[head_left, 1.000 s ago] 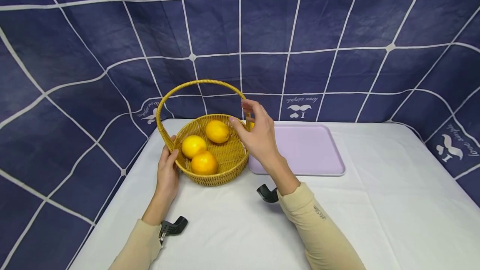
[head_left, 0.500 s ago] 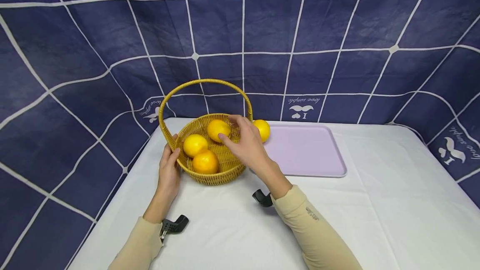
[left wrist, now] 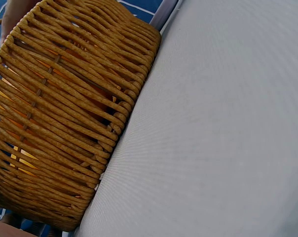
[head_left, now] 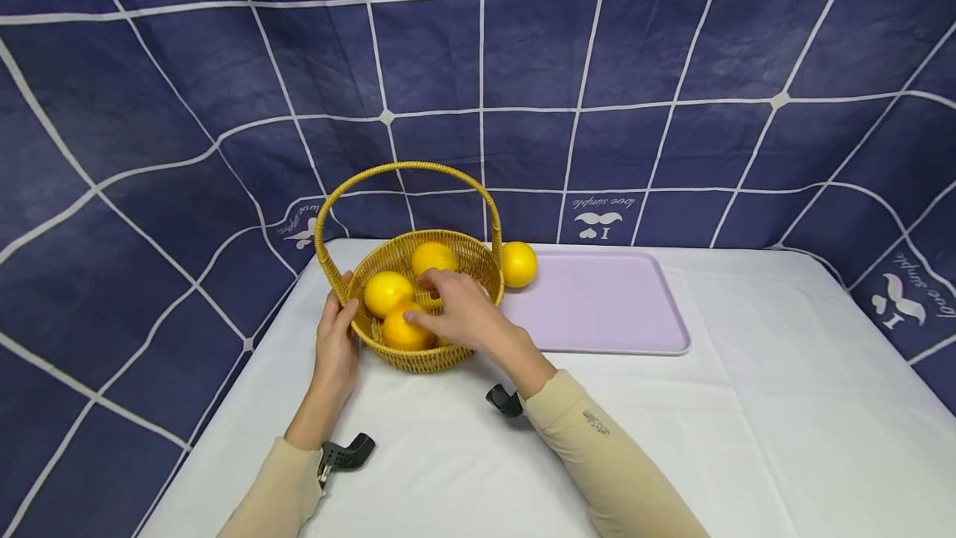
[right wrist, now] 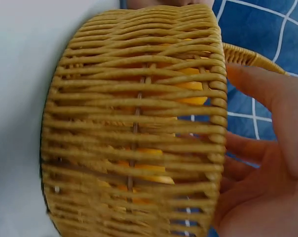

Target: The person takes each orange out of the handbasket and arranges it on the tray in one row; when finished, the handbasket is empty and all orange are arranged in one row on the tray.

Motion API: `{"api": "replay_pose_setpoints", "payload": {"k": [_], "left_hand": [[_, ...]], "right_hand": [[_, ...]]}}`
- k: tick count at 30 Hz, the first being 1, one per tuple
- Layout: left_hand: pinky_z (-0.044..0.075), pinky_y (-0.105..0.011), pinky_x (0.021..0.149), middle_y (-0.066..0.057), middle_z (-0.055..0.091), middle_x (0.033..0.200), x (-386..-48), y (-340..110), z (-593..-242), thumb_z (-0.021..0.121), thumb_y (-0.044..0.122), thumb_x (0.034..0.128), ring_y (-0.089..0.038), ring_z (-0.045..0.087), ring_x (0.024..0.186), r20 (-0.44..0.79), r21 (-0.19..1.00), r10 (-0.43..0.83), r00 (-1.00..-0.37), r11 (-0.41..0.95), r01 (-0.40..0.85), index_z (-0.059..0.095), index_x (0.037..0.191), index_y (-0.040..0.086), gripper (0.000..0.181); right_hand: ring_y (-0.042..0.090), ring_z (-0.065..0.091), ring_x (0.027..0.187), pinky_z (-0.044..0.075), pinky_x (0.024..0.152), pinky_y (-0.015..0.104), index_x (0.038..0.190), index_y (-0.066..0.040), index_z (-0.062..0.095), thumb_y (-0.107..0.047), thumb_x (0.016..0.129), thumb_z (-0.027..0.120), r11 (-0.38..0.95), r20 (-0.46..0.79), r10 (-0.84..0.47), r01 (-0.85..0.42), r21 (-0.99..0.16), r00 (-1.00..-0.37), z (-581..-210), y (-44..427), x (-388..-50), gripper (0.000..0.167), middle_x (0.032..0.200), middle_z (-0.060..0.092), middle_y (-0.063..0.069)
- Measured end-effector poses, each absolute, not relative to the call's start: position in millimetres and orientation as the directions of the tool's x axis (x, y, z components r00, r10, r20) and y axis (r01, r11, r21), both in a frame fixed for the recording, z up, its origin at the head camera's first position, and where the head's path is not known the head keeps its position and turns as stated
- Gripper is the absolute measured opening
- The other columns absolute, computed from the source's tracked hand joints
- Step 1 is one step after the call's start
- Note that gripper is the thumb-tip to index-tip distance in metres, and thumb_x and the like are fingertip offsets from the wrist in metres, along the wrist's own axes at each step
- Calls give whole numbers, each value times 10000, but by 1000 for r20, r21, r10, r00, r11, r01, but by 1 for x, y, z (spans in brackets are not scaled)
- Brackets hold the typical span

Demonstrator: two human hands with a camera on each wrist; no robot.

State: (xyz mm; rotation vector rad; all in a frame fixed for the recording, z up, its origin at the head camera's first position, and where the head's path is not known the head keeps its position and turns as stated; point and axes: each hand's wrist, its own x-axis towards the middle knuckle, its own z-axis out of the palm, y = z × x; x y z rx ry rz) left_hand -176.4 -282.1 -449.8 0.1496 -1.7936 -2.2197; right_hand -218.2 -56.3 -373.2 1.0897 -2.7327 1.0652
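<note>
A woven wicker basket [head_left: 427, 359] with a tall hoop handle stands at the left of the white table, with three oranges inside. One orange [head_left: 388, 294] lies at the left, a second orange [head_left: 435, 258] at the back, and a third orange [head_left: 403, 332] at the front. My left hand [head_left: 336, 347] holds the basket's left side at the handle's base. Over the basket's right rim reaches my right hand [head_left: 466, 310], thumb and fingers spread, the thumb overlapping the front orange. In the right wrist view the basket wall [right wrist: 134, 123] hides most of the fruit.
A pale lilac tray [head_left: 605, 301] lies right of the basket, with another orange [head_left: 519, 264] at its back left corner, beside the handle. A blue curtain with white lines [head_left: 635, 48] hangs behind the table. White tablecloth [head_left: 747, 430] stretches to the right and front.
My right hand has let go of an orange at the tray's back left, then moved left and down into the basket, towards the front orange. My left hand stays on the basket.
</note>
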Motion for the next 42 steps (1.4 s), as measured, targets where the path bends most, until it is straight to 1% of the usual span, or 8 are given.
{"api": "replay_pose_setpoints", "payload": {"k": [6, 9, 13, 20, 26, 31, 36, 42], "left_hand": [[144, -352, 1334, 49, 234, 1752, -171, -280, -457, 394, 218, 1148, -147, 225, 1601, 64, 976, -271, -960, -184, 117, 264, 1686, 225, 553], [140, -344, 1333, 66, 241, 1747, -171, -278, -459, 393, 218, 1149, -134, 227, 1597, 68, 975, -268, -961, -185, 121, 272, 1683, 233, 548], [142, -333, 1331, 77, 250, 1740, -172, -276, -457, 383, 208, 1150, -113, 237, 1588, 79, 973, -271, -959, -189, 133, 280, 1680, 231, 540], [140, -322, 1329, 87, 278, 1731, -177, -279, -452, 397, 208, 1149, -105, 251, 1584, 100, 973, -271, -957, -177, 151, 300, 1674, 243, 535], [154, -323, 1326, 71, 276, 1732, -177, -282, -449, 392, 191, 1149, -115, 245, 1585, 109, 971, -275, -955, -176, 162, 291, 1677, 209, 538], [153, -342, 1330, 70, 265, 1735, -175, -282, -450, 390, 198, 1150, -119, 240, 1586, 103, 972, -271, -957, -178, 155, 283, 1680, 211, 540], [154, -352, 1331, 64, 246, 1742, -175, -281, -450, 390, 215, 1151, -120, 235, 1589, 87, 975, -273, -958, -175, 138, 306, 1671, 255, 529], [163, -347, 1328, 32, 255, 1738, -177, -283, -448, 377, 188, 1150, -137, 248, 1584, 90, 974, -286, -954, -175, 144, 306, 1670, 219, 526]], "right_hand": [[240, 698, 1123, 575, 984, 328, 1351, 18, 645, -498, 921, 794, 572, 112, -636, -564, -596, -764, -385, -64, -218, 688, 1246, 739, 133], [176, 688, 988, 572, 877, 277, 1286, -13, 690, -533, 885, 820, 585, 72, -646, -554, -593, -760, -387, -66, -218, 669, 1124, 754, 70], [127, 635, 872, 528, 781, 254, 1233, -54, 709, -538, 849, 852, 600, 31, -663, -556, -576, -748, -387, -67, -219, 634, 995, 722, 3], [136, 650, 948, 545, 854, 262, 1299, -35, 667, -497, 852, 862, 593, 44, -679, -583, -555, -733, -385, -69, -223, 671, 1081, 725, 28], [156, 663, 1001, 553, 897, 270, 1338, -19, 636, -462, 835, 879, 586, 84, -678, -606, -537, -730, -385, -71, -223, 713, 1121, 723, 46], [173, 648, 1039, 549, 925, 279, 1360, -14, 626, -445, 814, 882, 592, 121, -652, -603, -534, -748, -385, -71, -220, 741, 1145, 715, 60], [210, 650, 1058, 563, 930, 311, 1384, -34, 622, -433, 795, 865, 586, 181, -599, -581, -564, -780, -378, -65, -215, 752, 1169, 722, 72], [243, 651, 1041, 566, 906, 351, 1390, -83, 618, -455, 789, 849, 561, 249, -556, -579, -592, -793, -366, -48, -209, 743, 1167, 738, 60]]}}
